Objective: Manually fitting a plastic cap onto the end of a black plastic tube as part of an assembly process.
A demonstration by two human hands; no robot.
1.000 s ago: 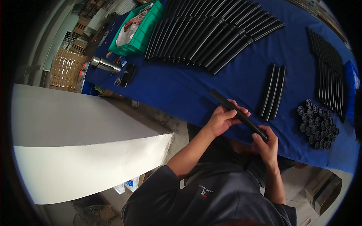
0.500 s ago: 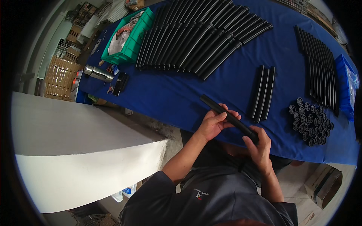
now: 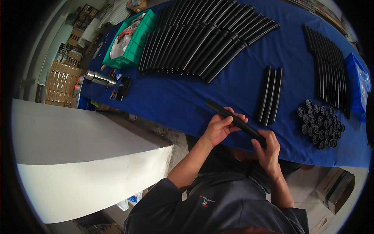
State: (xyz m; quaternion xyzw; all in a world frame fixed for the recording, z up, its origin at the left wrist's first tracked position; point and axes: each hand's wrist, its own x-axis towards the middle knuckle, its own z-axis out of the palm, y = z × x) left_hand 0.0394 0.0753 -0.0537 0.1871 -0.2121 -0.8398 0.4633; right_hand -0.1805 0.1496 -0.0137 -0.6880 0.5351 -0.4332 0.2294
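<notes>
Hands barely shifting; left hand [image 3: 220,126] and right hand [image 3: 267,150] both gripping black tube [image 3: 233,121] at lower centre, steadying it above desk [image 3: 175,101] edge.

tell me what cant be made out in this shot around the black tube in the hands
- Head view: the near end of the black tube is covered by the right hand.
- Head view: the left hand wraps the tube's middle, hiding the surface under its fingers.
- Head view: contents of the green bin are too small and blurred to identify.
- Head view: the blue bin is cut off by the dark fisheye rim.
</notes>
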